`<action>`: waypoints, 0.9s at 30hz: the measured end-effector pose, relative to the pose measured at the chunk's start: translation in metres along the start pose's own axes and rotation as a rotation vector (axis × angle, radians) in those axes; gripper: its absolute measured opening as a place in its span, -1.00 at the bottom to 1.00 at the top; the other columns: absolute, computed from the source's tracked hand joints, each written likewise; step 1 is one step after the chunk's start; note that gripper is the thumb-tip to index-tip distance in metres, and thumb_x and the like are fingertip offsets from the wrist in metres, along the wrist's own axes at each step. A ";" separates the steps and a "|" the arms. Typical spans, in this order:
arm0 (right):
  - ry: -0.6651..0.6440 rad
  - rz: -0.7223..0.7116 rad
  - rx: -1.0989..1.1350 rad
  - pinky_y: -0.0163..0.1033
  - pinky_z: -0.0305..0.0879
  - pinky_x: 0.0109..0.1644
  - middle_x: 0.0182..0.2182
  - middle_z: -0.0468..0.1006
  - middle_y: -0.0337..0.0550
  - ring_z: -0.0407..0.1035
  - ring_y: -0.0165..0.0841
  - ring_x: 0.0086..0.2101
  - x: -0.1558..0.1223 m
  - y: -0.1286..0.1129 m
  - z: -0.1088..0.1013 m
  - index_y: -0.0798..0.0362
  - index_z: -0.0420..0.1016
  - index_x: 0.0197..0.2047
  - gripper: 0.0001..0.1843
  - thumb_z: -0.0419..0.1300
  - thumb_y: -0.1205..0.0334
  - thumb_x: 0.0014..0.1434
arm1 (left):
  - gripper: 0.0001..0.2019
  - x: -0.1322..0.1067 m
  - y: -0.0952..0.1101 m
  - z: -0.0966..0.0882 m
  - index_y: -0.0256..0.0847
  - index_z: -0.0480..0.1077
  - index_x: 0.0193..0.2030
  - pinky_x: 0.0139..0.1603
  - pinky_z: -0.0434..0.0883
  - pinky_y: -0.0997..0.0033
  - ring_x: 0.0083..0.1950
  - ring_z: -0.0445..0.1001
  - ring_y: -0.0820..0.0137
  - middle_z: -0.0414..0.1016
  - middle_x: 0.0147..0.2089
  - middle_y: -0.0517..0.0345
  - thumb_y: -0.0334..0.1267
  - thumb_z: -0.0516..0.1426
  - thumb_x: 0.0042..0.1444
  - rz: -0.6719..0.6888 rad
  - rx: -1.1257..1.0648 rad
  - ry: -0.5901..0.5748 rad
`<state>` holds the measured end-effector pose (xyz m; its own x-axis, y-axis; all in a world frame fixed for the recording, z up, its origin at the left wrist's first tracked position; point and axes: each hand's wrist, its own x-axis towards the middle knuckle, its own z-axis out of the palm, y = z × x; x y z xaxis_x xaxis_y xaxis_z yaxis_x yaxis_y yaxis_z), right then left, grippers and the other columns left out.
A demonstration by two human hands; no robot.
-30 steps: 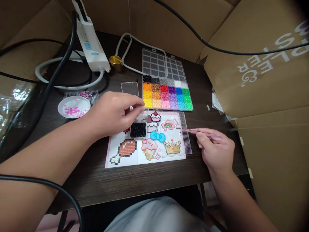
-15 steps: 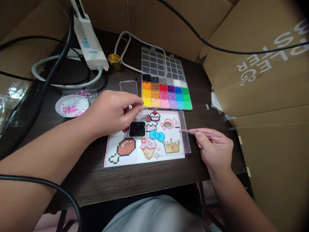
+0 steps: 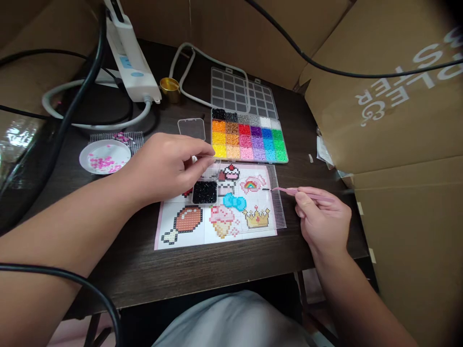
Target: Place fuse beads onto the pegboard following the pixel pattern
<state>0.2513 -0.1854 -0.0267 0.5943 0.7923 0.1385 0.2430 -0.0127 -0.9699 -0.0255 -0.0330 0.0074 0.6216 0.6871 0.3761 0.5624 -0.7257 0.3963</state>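
Observation:
My left hand (image 3: 170, 164) is closed in a pinch on the raised clear lid (image 3: 214, 169) of a small box. Black beads (image 3: 205, 193) fill that box, which stands on the printed pattern sheet (image 3: 184, 243). In my right hand (image 3: 323, 217) is a pair of pink tweezers (image 3: 307, 193), pointing left. Their tips are beside a short row of black beads (image 3: 265, 189) on a clear pegboard (image 3: 280, 212) laid over the sheet. Whether the tips hold a bead is too small to tell. The sheet shows a crown, bow, ice cream and drumstick.
Behind the sheet stands a compartment case of coloured beads (image 3: 249, 137), its lid folded back. A white dish (image 3: 87, 161) with pink beads is at left. Further back are a gold cup (image 3: 170, 89) and a power strip (image 3: 137, 72). Black cables (image 3: 83, 91) cross the left side.
My right hand has shifted slightly upward, and the tweezer tips have moved up and a little right, level with the black bead row. My left hand keeps its pinch on the lid.

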 end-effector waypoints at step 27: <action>0.009 -0.054 -0.010 -0.35 0.10 -0.59 -0.32 0.69 -0.01 0.24 -0.52 -0.61 -0.002 0.001 -0.001 0.09 0.68 -0.28 -0.85 0.44 0.20 0.10 | -0.72 0.000 0.006 -0.002 -0.12 0.57 -0.20 -0.22 0.35 0.43 -0.32 0.55 0.40 0.62 -0.33 0.20 -0.15 0.03 0.29 -0.017 0.044 -0.069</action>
<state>0.2508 -0.1876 -0.0279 0.5872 0.7862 0.1924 0.2825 0.0237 -0.9590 -0.0228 -0.0375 0.0114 0.6469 0.6966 0.3103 0.5956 -0.7157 0.3648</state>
